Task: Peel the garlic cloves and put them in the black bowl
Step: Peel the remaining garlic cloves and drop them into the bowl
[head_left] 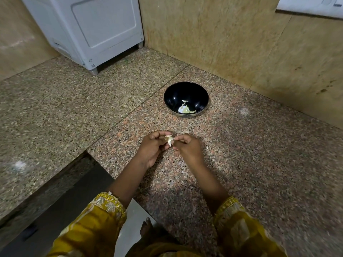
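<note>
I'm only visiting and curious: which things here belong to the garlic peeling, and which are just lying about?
Part of the job: garlic clove, pinched between left hand and right hand; black bowl holding pale garlic pieces.
Just lying about: white appliance; white panel on the wall.
</note>
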